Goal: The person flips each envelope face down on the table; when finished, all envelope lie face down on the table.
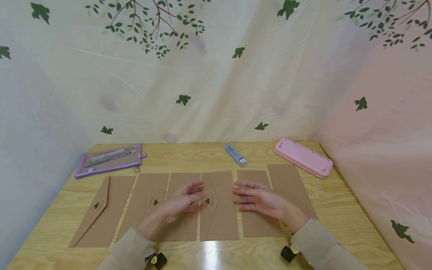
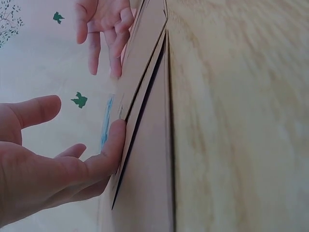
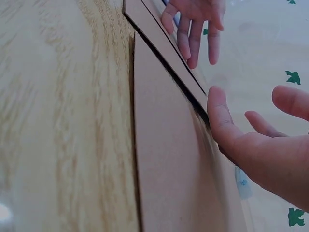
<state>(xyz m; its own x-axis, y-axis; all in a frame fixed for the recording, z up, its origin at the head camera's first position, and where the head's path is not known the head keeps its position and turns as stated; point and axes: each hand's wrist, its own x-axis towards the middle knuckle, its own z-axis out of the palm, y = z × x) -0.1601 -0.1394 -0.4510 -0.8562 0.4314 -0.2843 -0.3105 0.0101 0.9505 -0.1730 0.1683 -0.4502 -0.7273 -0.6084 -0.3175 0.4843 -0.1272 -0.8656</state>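
Several brown kraft envelopes lie side by side in a row on the wooden table. My left hand [image 1: 183,200] is over the third envelope [image 1: 182,228] from the left, its fingertips reaching the edge of the middle envelope [image 1: 222,221]. Opposite it, my right hand [image 1: 261,198] is over the envelope to the right [image 1: 260,225], fingers pointing left across the gap. Both palms turn toward each other with fingers extended, holding nothing. In the left wrist view, a fingertip [image 2: 115,140] appears at or just above the paper; whether it touches, I cannot tell.
A clear purple-edged zip pouch [image 1: 111,159] holding pens lies at the back left. Further along the back are a small blue packet [image 1: 235,154] and a pink pencil case [image 1: 303,157]. A leaf-printed curtain [image 1: 216,82] stands behind the table [image 1: 189,157].
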